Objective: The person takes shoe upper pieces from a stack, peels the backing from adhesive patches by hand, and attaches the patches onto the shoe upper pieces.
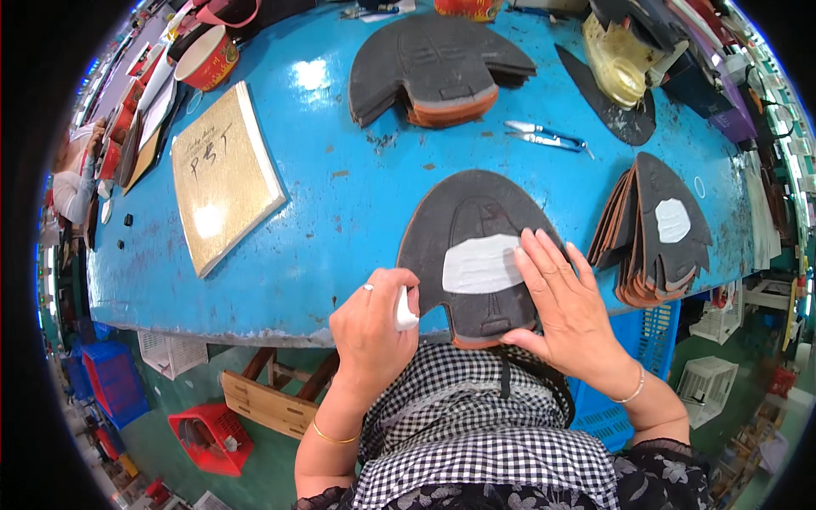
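1. A dark sole piece (476, 255) lies flat on the blue table (340, 212), close to the near edge. Its bottom end hangs a little over that edge.

2. A white patch (481, 264) is stuck across the middle of the sole piece. The right hand (568, 306) is laid flat on it, fingers spread a little apart, pressing on the right end of the patch and on the sole piece.

3. The left hand (371, 327) is closed around a small white thing (406, 313). Only its tip is seen, so it cannot be told what it is. It is held just beside the left side of the sole piece.

4. The patch could be stuck on crooked if the right hand slides while it is pressed. A wrinkle could be left if one end is pushed down before the other.

5. The sole piece could be tipped off the table, because part of it is already past the edge. A hard push near that end would do it.

6. The stack (659, 234) to the right is near the right hand. It could be bumped by the wrist and its pieces spread out.

7. The scissors (544, 136) lie further back, well apart from both hands, so a poke is not likely.

8. The white thing could be dropped onto the checked cloth (476, 425) below if the grip is let loose.
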